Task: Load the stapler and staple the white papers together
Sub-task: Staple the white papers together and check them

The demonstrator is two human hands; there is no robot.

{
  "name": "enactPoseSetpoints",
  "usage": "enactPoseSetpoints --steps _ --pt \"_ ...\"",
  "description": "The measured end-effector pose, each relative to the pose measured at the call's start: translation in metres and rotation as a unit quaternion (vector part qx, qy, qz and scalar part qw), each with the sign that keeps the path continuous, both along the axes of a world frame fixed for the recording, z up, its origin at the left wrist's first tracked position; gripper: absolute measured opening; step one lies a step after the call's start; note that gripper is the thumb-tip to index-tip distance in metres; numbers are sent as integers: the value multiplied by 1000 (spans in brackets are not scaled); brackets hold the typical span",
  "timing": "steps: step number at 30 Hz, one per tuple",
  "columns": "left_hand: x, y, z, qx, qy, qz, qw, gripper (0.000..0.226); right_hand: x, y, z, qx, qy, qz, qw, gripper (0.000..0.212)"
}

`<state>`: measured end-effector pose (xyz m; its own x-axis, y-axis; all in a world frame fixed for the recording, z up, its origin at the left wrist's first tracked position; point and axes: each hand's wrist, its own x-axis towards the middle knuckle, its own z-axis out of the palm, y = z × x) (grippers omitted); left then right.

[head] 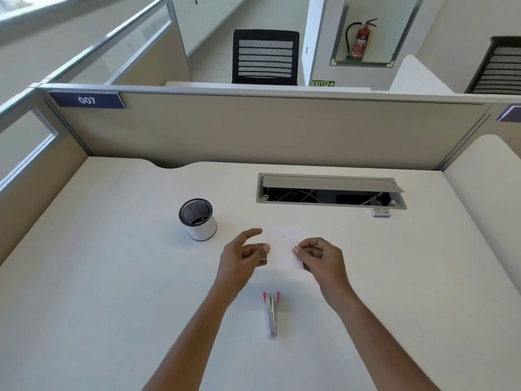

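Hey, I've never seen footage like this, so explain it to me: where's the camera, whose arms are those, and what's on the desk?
There is no machine here. The single picture comes from a wide-angle camera worn on a person's head, looking forward and down, so the two bare arms are the wearer's own. The left hand and right hand pinch opposite edges of the white papers over a white cubicle desk. How many sheets there are cannot be told. Nearer the person lies a small metal stapler with pink parts, untouched. To the left stands a mesh pen cup. Farther back are an open cable hatch and, beside it, a small box, possibly staples.
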<state>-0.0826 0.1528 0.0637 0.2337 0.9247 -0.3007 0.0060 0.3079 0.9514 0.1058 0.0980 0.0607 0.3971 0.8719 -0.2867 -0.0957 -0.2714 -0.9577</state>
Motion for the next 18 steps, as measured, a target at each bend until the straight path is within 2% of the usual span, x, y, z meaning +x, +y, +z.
enactPoseSetpoints --steps 3,7,10,14,16,18 --pt "-8 -11 11 28 -23 -13 999 33 -1 -8 15 29 16 3 999 7" --pt "-13 -25 20 92 20 -77 993 41 -6 -17 31 58 13 14 998 9" --pt "-13 -33 31 97 -1 -90 991 44 -10 -24 42 67 -3 32 997 10" --pt "-13 -39 40 91 -22 -65 993 24 -10 -36 54 78 35 49 995 9" --pt "-15 -42 46 83 -31 -54 995 23 -9 -44 60 83 64 77 992 17" --pt "-16 -46 50 82 -40 -55 994 23 -6 -51 64 92 84 118 985 34"
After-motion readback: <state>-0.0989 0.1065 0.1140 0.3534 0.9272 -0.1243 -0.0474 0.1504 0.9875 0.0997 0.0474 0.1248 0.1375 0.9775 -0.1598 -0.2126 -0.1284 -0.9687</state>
